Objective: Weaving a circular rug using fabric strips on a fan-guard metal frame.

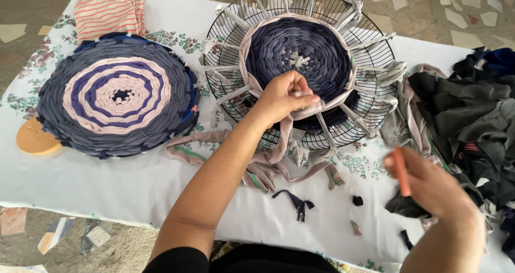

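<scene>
Centrally, the left hand [286,97] pinches a pale pink fabric strip [284,139] at the near edge of the round woven mat [298,50] on the wire fan-guard loom [370,98]; the right hand [429,184] grips an orange hook-like tool [402,172]. Even strip tension between spokes likely keeps rows flat.

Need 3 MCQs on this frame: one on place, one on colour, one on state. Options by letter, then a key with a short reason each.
1. Where does the finished round mat lie?
A. left of the wire frame
B. inside the wire frame
C. on the dark cloth pile

2. What colour is the thin tool in the right hand?
A. green
B. orange
C. black

3. What is the left hand doing?
A. lying flat on the white sheet
B. lifting the striped folded cloth
C. pinching a pale fabric strip at the weave's edge

Key: 1 A, the mat sits at the sheet's left side. 2 B, the stick is plainly orange. 3 C, the fingers close on the strip over the frame.
</scene>
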